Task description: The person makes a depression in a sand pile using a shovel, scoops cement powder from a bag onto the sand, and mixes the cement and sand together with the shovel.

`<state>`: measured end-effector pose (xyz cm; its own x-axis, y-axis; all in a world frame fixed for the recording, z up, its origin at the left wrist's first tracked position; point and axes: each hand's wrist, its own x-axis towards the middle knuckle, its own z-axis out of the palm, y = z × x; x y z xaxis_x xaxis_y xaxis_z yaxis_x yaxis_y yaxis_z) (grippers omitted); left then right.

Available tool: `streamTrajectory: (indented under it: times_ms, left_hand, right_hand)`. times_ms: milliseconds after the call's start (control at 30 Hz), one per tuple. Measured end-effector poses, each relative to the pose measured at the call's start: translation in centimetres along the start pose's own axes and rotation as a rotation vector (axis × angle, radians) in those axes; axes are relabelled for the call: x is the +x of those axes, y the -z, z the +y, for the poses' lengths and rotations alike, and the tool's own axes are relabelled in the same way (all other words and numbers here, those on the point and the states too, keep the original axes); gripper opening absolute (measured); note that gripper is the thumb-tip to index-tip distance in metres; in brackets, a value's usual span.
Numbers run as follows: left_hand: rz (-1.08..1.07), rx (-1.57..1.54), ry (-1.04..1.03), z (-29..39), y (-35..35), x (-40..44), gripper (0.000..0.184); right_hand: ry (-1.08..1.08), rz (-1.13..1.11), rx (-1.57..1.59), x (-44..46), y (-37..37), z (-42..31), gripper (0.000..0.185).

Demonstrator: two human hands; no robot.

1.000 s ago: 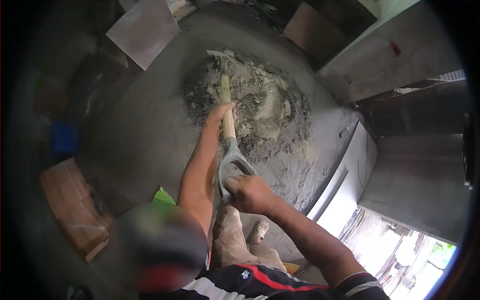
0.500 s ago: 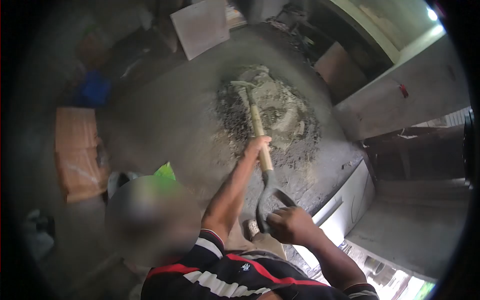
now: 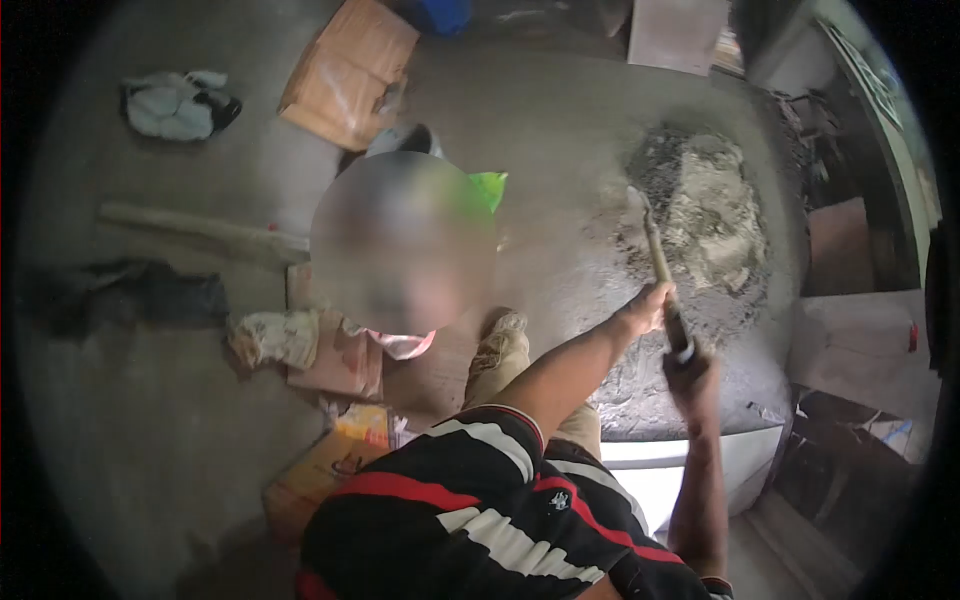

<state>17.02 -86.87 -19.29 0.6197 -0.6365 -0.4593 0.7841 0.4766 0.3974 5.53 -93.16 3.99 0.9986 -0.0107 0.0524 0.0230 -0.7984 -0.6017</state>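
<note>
My left hand (image 3: 654,304) is closed around the wooden shaft of a shovel (image 3: 656,246). At the rear end, my right hand (image 3: 692,378) grips the dark handle, held lower and closer to my body. The shovel's blade points away from me at the left edge of a mound of grey mortar mix (image 3: 716,205) on the floor. How deep the blade sits in the mix cannot be made out. Pale sandy material covers the mound's middle, with darker wet material around it.
Cardboard (image 3: 350,70), a white-and-dark bag (image 3: 180,105) and a wooden pole (image 3: 200,225) lie to the left. A round blurred patch hides part of the floor there. Boards (image 3: 678,35) lean at the back; a white panel (image 3: 740,455) lies close on the right.
My view has swung left, so the mound now appears farther right. The shovel has shifted to the mound's left edge, and both hands still hold it.
</note>
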Motion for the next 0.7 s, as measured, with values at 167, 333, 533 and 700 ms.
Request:
streamTrajectory:
  times_ms: [167, 333, 533, 700]
  left_hand:
    - [0.111, -0.017, -0.154, 5.9, -9.2, -5.9, 0.044]
    - [0.081, 0.635, -0.550, 11.3, -8.5, -13.9, 0.076]
    - [0.626, 1.499, -1.155, 13.8, -5.1, -19.9, 0.096]
    - [0.622, 1.206, -1.477, 18.5, 0.8, -24.5, 0.024]
  right_hand:
    - [-0.055, 0.061, 0.474, 3.5, 7.9, -5.9, 0.028]
    - [-0.239, -0.013, -0.001, 0.7, 18.9, -16.5, 0.037]
    - [0.568, 0.076, -0.492, -2.2, 29.3, -21.5, 0.039]
    - [0.520, 0.204, -0.581, -1.7, 25.7, -28.7, 0.042]
